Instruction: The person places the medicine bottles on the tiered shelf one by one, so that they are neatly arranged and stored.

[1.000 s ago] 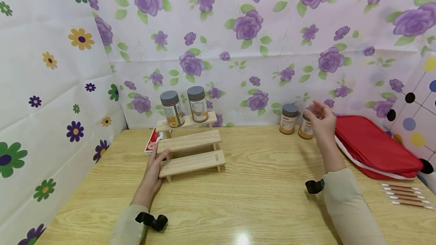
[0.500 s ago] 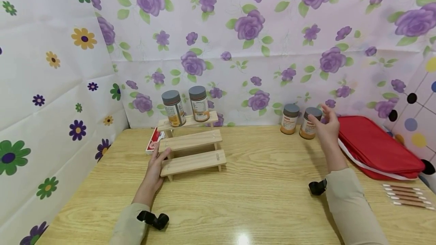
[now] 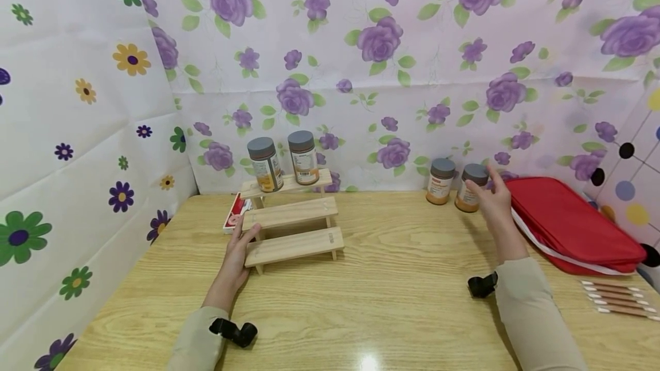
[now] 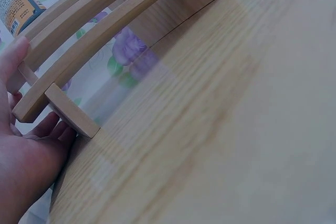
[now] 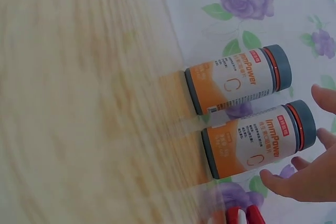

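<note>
My left hand [image 3: 236, 256] grips the left end of a three-tier wooden shelf [image 3: 294, 245]. In the left wrist view, the thumb [image 4: 18, 56] lies by the upper tiers and the other fingers curl beneath. Two grey-lidded jars, a left one [image 3: 266, 166] and a right one [image 3: 303, 159], stand on the top tier. At the back right, two more such jars stand on the table, one left [image 3: 440, 182] and one right [image 3: 471, 189]. My right hand [image 3: 496, 199] is just right of the latter, fingers spread and holding nothing. In the right wrist view, a gap shows between fingers and jar [image 5: 260, 139].
A red zippered case [image 3: 572, 225] lies right of my right hand. Several cotton swabs [image 3: 619, 298] lie at the table's right edge. Behind the shelf's left end is a red-and-white box [image 3: 233, 216]. Flower-patterned cloth [image 3: 350, 33] stands behind the wooden table [image 3: 392, 285].
My right hand was over the right table jar, partly covering its lid, and has shifted right and slightly down, off it. My left hand keeps its hold on the shelf.
</note>
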`<state>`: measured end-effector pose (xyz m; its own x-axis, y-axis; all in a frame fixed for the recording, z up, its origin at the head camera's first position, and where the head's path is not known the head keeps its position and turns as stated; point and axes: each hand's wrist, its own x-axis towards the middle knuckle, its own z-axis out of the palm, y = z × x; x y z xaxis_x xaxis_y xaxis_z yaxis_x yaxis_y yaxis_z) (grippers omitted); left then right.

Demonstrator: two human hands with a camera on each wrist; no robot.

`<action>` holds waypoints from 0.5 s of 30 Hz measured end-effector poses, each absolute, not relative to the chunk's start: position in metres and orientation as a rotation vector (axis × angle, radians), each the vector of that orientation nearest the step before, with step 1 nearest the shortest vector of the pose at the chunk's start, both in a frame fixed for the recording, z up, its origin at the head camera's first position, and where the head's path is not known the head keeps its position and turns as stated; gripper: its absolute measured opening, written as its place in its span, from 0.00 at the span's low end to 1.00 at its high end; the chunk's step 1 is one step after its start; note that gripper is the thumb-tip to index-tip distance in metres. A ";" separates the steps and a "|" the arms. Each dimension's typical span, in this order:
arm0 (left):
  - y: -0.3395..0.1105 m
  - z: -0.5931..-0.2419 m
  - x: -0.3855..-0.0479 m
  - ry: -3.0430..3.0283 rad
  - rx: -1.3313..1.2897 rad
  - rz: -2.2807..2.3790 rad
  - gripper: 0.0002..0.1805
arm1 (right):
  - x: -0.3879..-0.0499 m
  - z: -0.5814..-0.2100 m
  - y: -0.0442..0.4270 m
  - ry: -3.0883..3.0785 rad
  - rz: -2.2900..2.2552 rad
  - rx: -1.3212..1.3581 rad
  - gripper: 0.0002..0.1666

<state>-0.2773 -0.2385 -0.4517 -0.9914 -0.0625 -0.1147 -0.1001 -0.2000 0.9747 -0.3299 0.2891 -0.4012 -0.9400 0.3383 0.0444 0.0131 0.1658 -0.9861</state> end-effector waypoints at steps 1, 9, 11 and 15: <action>-0.238 -0.452 -0.277 1.972 -0.196 2.407 0.45 | -0.330 -0.402 0.289 -2.199 1.848 -0.338 0.46; -0.237 -0.450 -0.276 1.976 -0.199 2.402 0.45 | -0.332 -0.408 0.292 -2.235 1.813 -0.338 0.44; -0.236 -0.449 -0.276 1.976 -0.203 2.402 0.45 | -0.332 -0.409 0.291 -2.233 1.794 -0.345 0.44; -0.237 -0.449 -0.276 1.970 -0.211 2.401 0.46 | -0.333 -0.409 0.288 -2.220 1.740 -0.393 0.42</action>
<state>-0.2756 -0.2372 -0.4494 -0.9904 -0.0640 -0.1224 -0.1075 -0.1988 0.9741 -0.3328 0.2883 -0.4090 -0.9200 0.3872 0.0609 0.0334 0.2324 -0.9721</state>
